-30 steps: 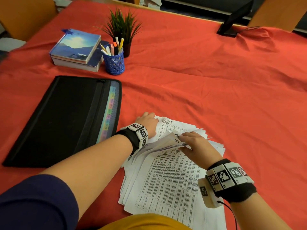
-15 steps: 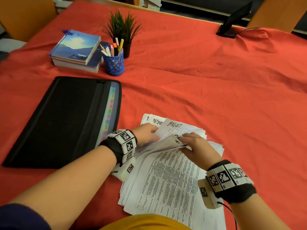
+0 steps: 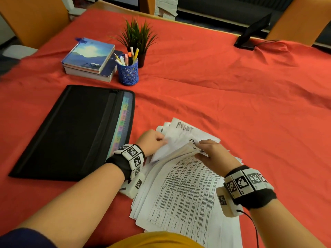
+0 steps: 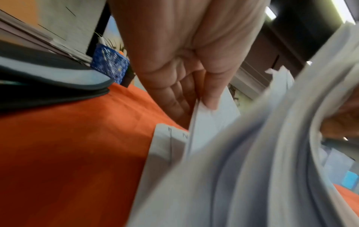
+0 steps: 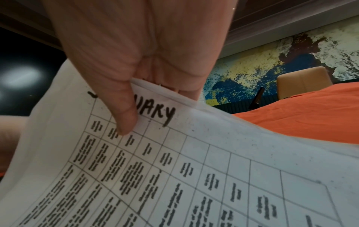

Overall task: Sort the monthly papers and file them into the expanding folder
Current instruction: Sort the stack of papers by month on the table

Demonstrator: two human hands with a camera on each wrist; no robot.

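Observation:
A loose stack of printed papers (image 3: 184,192) lies on the red cloth in front of me. My right hand (image 3: 211,154) pinches the lifted far edges of several top sheets; the top sheet (image 5: 194,176) carries a table and a handwritten month ending "UARY" under my thumb. My left hand (image 3: 154,140) pinches the left edge of a lower sheet (image 4: 211,122) headed "AUGUST" (image 3: 184,130). The black expanding folder (image 3: 75,129) lies flat to the left of the papers, its coloured tabs (image 3: 121,122) showing along the right side.
A blue pen cup (image 3: 127,72), a small potted plant (image 3: 137,37) and stacked books (image 3: 89,59) stand beyond the folder. A black stand (image 3: 250,35) sits at the far right table edge. Orange chairs flank the far side.
My left hand drew back from the stack's far left corner to the sheet's left edge and pinched it. More of the August sheet shows. The right hand kept holding the lifted sheets.

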